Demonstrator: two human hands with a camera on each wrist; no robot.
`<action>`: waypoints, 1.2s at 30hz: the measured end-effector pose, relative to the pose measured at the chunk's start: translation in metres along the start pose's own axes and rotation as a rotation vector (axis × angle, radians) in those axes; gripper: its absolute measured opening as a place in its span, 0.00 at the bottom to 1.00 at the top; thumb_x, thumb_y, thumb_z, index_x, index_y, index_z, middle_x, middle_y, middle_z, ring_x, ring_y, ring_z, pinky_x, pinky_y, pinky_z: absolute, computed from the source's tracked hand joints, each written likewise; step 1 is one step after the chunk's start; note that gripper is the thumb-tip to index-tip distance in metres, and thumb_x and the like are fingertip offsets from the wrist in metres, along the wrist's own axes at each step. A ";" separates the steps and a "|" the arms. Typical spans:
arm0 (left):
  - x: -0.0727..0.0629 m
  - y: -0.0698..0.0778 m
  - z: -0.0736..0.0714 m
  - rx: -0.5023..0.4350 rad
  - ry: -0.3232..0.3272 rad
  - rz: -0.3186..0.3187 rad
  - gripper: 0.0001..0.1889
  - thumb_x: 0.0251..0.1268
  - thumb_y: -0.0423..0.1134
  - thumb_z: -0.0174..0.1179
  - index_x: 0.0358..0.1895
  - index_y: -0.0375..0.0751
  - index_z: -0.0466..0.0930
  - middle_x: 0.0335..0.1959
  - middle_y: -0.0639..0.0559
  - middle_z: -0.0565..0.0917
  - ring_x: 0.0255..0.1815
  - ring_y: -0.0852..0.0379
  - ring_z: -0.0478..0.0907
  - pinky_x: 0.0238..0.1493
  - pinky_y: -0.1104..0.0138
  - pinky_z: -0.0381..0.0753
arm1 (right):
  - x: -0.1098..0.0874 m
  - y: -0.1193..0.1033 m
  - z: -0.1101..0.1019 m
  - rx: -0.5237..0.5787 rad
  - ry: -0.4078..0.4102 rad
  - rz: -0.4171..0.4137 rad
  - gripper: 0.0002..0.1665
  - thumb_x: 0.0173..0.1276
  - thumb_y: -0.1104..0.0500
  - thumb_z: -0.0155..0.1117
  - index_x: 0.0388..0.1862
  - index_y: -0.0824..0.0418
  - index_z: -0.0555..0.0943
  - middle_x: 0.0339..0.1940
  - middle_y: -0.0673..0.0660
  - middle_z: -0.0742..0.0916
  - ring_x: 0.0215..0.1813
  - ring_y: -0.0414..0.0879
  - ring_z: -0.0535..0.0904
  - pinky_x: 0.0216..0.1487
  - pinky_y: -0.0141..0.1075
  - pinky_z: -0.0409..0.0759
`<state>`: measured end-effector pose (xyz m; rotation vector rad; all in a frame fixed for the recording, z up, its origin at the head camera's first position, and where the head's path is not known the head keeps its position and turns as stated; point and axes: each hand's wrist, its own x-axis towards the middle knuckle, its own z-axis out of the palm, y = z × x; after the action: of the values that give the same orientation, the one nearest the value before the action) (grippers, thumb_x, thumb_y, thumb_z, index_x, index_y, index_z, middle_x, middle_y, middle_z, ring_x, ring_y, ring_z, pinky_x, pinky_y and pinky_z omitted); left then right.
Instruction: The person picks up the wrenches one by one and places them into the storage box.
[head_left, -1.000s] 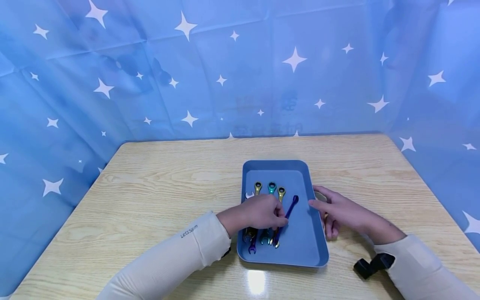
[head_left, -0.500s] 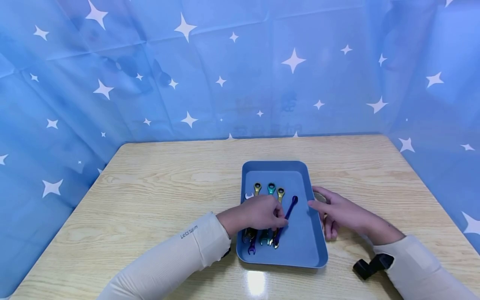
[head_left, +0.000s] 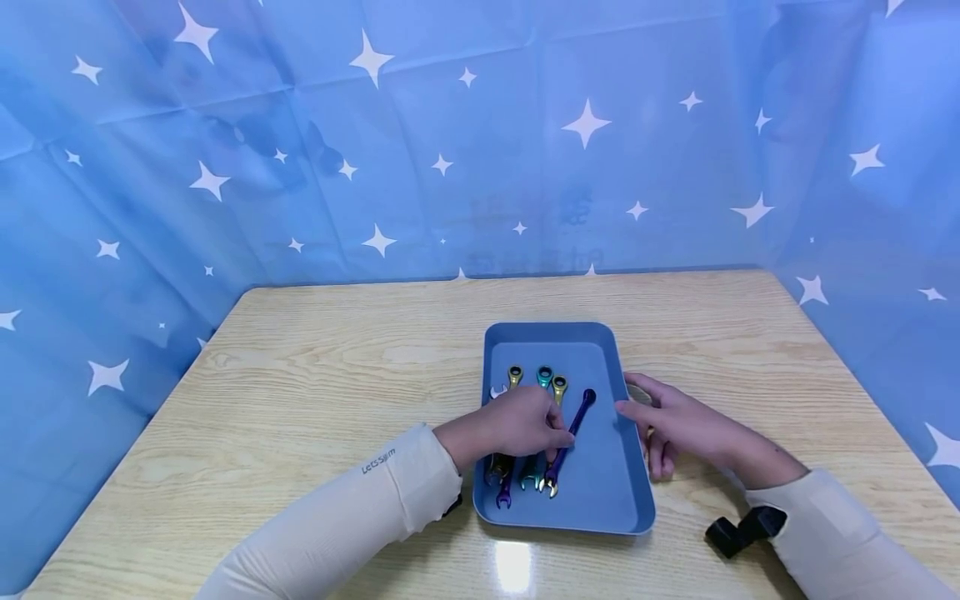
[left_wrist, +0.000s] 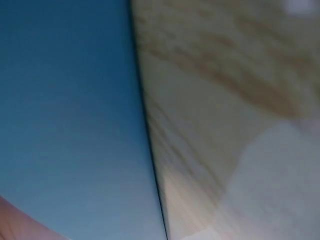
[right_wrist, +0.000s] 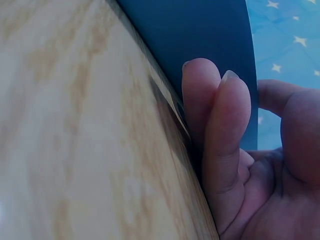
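Note:
A blue tray (head_left: 611,500) lies on the table with several ratchet wrenches side by side in its left half. My left hand (head_left: 519,423) reaches over them, thumb and fingers pinching a purple wrench (head_left: 584,407), the rightmost one. Beyond the knuckles show the ring ends of a teal wrench (head_left: 545,375) and two gold wrenches (head_left: 515,374). Much of the row is hidden under this hand. My right hand (head_left: 675,423) holds the tray's right side, thumb at the rim; in the right wrist view its curled fingers (right_wrist: 227,125) are against the outer wall.
The wooden table (head_left: 352,358) extends around the tray. Behind it hangs a blue curtain (head_left: 480,150) with white stars. A black wrist mount (head_left: 746,532) sits at the right sleeve. The left wrist view shows only tray wall, tabletop and a bit of skin.
The purple wrench has shifted very slightly left with my left hand. The teal and right gold ring ends have moved a little closer together. My right hand stays at the tray's side.

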<state>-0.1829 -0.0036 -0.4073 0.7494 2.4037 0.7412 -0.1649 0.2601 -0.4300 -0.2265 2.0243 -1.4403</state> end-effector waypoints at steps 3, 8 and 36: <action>0.001 0.000 -0.001 -0.041 -0.008 -0.018 0.15 0.70 0.45 0.64 0.22 0.49 0.85 0.16 0.59 0.84 0.18 0.62 0.80 0.22 0.71 0.75 | 0.001 0.000 -0.001 -0.004 -0.001 -0.001 0.48 0.81 0.43 0.47 0.82 0.55 0.32 0.27 0.61 0.82 0.19 0.51 0.83 0.26 0.54 0.83; 0.003 0.002 -0.002 -0.031 -0.037 -0.026 0.13 0.70 0.45 0.64 0.24 0.49 0.85 0.16 0.59 0.84 0.18 0.61 0.82 0.24 0.71 0.79 | 0.003 0.002 -0.002 -0.003 -0.001 -0.006 0.48 0.81 0.43 0.47 0.83 0.55 0.33 0.26 0.61 0.83 0.18 0.50 0.83 0.25 0.53 0.83; 0.008 0.021 0.008 0.414 0.035 0.008 0.23 0.69 0.55 0.61 0.15 0.53 0.74 0.12 0.62 0.74 0.16 0.66 0.72 0.20 0.71 0.70 | 0.001 0.006 -0.015 -0.027 0.006 0.008 0.48 0.81 0.43 0.47 0.82 0.56 0.32 0.22 0.61 0.84 0.18 0.51 0.83 0.25 0.53 0.83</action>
<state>-0.1769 0.0186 -0.4022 0.9102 2.6206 0.2575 -0.1725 0.2735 -0.4324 -0.2253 2.0477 -1.4111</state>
